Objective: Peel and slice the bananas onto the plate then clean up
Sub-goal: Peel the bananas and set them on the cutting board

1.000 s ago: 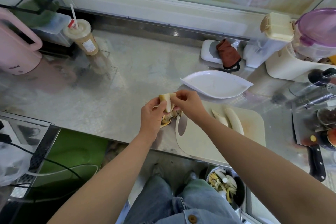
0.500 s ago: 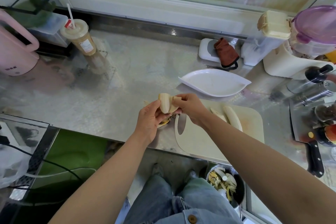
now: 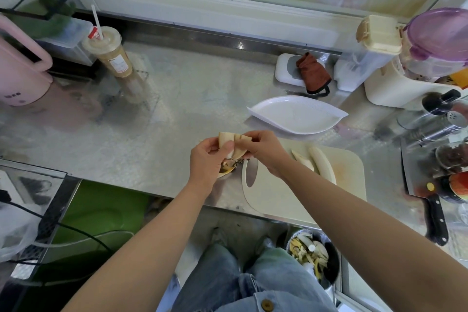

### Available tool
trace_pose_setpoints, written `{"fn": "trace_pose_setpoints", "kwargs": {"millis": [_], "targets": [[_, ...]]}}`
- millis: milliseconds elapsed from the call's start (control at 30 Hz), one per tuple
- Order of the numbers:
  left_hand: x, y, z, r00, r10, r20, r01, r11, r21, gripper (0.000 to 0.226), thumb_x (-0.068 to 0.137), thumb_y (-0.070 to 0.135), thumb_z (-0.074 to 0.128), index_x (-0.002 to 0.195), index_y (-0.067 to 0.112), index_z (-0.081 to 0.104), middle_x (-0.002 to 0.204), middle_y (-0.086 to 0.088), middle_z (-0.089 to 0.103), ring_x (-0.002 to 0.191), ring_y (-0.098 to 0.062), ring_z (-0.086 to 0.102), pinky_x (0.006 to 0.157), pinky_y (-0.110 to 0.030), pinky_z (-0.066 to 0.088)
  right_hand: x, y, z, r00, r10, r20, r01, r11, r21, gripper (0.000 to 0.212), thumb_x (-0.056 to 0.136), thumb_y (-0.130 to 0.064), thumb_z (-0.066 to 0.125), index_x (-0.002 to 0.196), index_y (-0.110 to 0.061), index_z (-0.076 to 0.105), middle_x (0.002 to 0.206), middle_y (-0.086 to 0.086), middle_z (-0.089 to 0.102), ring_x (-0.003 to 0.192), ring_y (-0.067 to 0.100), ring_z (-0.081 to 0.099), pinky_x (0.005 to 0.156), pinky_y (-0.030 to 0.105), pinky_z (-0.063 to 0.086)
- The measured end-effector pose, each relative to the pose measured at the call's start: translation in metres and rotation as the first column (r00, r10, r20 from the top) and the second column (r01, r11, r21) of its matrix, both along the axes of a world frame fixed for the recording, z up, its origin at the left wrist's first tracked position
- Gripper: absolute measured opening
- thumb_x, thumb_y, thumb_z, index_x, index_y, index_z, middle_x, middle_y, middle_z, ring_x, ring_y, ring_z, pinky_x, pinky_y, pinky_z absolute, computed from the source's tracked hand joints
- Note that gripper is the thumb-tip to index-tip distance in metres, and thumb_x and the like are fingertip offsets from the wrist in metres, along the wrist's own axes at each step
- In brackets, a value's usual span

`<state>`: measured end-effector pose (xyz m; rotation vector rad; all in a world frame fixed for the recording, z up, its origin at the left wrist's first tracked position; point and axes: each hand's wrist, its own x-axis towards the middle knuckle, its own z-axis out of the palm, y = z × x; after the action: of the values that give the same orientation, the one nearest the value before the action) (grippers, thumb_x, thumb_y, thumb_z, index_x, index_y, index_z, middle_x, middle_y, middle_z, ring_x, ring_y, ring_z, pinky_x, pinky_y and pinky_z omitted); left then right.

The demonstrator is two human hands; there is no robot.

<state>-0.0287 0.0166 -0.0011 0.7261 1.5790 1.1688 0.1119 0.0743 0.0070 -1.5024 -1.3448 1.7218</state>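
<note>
I hold a partly peeled banana (image 3: 226, 140) above the steel counter, just left of the cutting board (image 3: 283, 192). My left hand (image 3: 207, 159) grips its lower part, where dark-spotted peel hangs down. My right hand (image 3: 263, 151) pinches a strip of peel (image 3: 241, 145) beside the bare pale tip. Two peeled bananas (image 3: 320, 163) lie on the cutting board to the right. A white leaf-shaped plate (image 3: 296, 114) sits behind the board with nothing on it.
A cleaver (image 3: 420, 185) with a black handle lies at the right, beside jars and metal shakers. A bin (image 3: 314, 258) with peel scraps stands on the floor below the counter edge. A lidded drink cup (image 3: 111, 56) and a pink jug (image 3: 20, 68) stand at the left.
Both hands have lifted the banana slightly and drawn the peel strip further off, so more of the pale fruit shows at the top.
</note>
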Motion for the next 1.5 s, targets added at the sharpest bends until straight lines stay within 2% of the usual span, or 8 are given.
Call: {"fn": "trace_pose_setpoints", "kwargs": {"millis": [300, 600, 800, 900, 1000, 1167, 1367, 1500], "targets": [[-0.001, -0.002, 0.000, 0.967, -0.012, 0.253, 0.016, 1.000, -0.015, 0.029, 0.089, 0.014, 0.067, 0.114, 0.000, 0.065, 0.102, -0.014, 0.072, 0.095, -0.027, 0.070, 0.079, -0.030, 0.057, 0.001, 0.000, 0.005, 1.000, 0.005, 0.007, -0.005, 1.000, -0.011, 0.024, 0.086, -0.015, 0.066, 0.077, 0.007, 0.065, 0.063, 0.009, 0.056, 0.053, 0.010, 0.053, 0.048, 0.015, 0.042], [-0.006, -0.005, 0.002, 0.845, -0.073, 0.529, 0.083, 0.997, 0.005, 0.019, 0.097, 0.012, 0.050, 0.102, 0.005, 0.068, 0.102, -0.008, 0.072, 0.101, -0.022, 0.067, 0.092, -0.037, 0.054, 0.003, 0.004, 0.006, 0.998, 0.034, -0.057, -0.042, 0.990, -0.134, 0.022, 0.087, -0.015, 0.066, 0.090, 0.007, 0.068, 0.072, 0.011, 0.061, 0.062, 0.015, 0.056, 0.056, 0.021, 0.047], [-0.005, -0.003, 0.003, 0.911, -0.065, 0.407, 0.066, 0.998, 0.011, 0.031, 0.092, 0.028, 0.057, 0.110, 0.005, 0.067, 0.107, -0.013, 0.071, 0.102, -0.024, 0.067, 0.084, -0.034, 0.057, -0.001, 0.001, 0.000, 0.981, -0.025, 0.191, 0.021, 0.999, 0.024, 0.027, 0.080, -0.019, 0.064, 0.064, 0.002, 0.060, 0.057, 0.005, 0.046, 0.055, 0.013, 0.041, 0.053, 0.026, 0.035], [0.008, 0.003, 0.011, 0.975, -0.046, 0.216, 0.055, 0.998, -0.037, 0.041, 0.079, 0.039, 0.071, 0.110, 0.012, 0.067, 0.102, -0.008, 0.071, 0.092, -0.020, 0.069, 0.074, -0.033, 0.059, -0.006, -0.001, -0.006, 0.957, -0.112, 0.269, 0.082, 0.989, 0.119, 0.035, 0.077, -0.023, 0.061, 0.048, -0.013, 0.047, 0.044, -0.004, 0.038, 0.047, 0.013, 0.036, 0.050, 0.029, 0.033], [0.013, 0.007, 0.011, 0.999, -0.019, 0.029, 0.021, 0.999, -0.048, 0.042, 0.077, 0.025, 0.080, 0.113, 0.014, 0.062, 0.101, 0.000, 0.068, 0.086, -0.012, 0.067, 0.059, -0.014, 0.052, -0.007, -0.001, -0.008, 0.967, -0.100, 0.236, 0.077, 0.991, 0.106, 0.029, 0.077, -0.027, 0.061, 0.059, -0.003, 0.062, 0.052, 0.003, 0.051, 0.054, 0.015, 0.047, 0.057, 0.034, 0.043], [0.005, 0.008, 0.008, 0.998, -0.058, -0.022, 0.058, 0.998, -0.004, 0.032, 0.076, 0.017, 0.080, 0.105, 0.014, 0.066, 0.096, 0.001, 0.073, 0.087, -0.011, 0.070, 0.068, -0.016, 0.053, 0.003, -0.003, -0.005, 0.992, -0.042, 0.116, 0.034, 0.997, 0.065, 0.038, 0.082, -0.026, 0.065, 0.074, 0.010, 0.061, 0.061, 0.008, 0.048, 0.059, 0.015, 0.043, 0.054, 0.026, 0.035], [0.010, 0.006, 0.008, 0.997, -0.052, -0.065, 0.055, 0.997, 0.052, 0.016, 0.084, 0.016, 0.073, 0.099, 0.018, 0.073, 0.088, 0.006, 0.075, 0.081, -0.006, 0.070, 0.070, -0.017, 0.052, 0.004, -0.003, -0.005, 0.976, -0.091, 0.196, 0.062, 0.987, 0.152, 0.039, 0.081, -0.023, 0.064, 0.049, -0.017, 0.041, 0.045, -0.008, 0.035, 0.043, 0.008, 0.031, 0.047, 0.023, 0.027], [0.009, 0.003, 0.009, 1.000, -0.020, 0.019, 0.019, 0.998, 0.062, 0.016, 0.087, 0.009, 0.068, 0.101, 0.016, 0.071, 0.090, 0.004, 0.074, 0.081, -0.004, 0.070, 0.068, -0.018, 0.052, 0.005, -0.002, -0.003, 0.981, 0.002, 0.194, -0.031, 0.989, 0.147, 0.024, 0.082, -0.033, 0.067, 0.066, -0.014, 0.068, 0.059, 0.000, 0.061, 0.055, 0.008, 0.051, 0.054, 0.023, 0.040]]}}
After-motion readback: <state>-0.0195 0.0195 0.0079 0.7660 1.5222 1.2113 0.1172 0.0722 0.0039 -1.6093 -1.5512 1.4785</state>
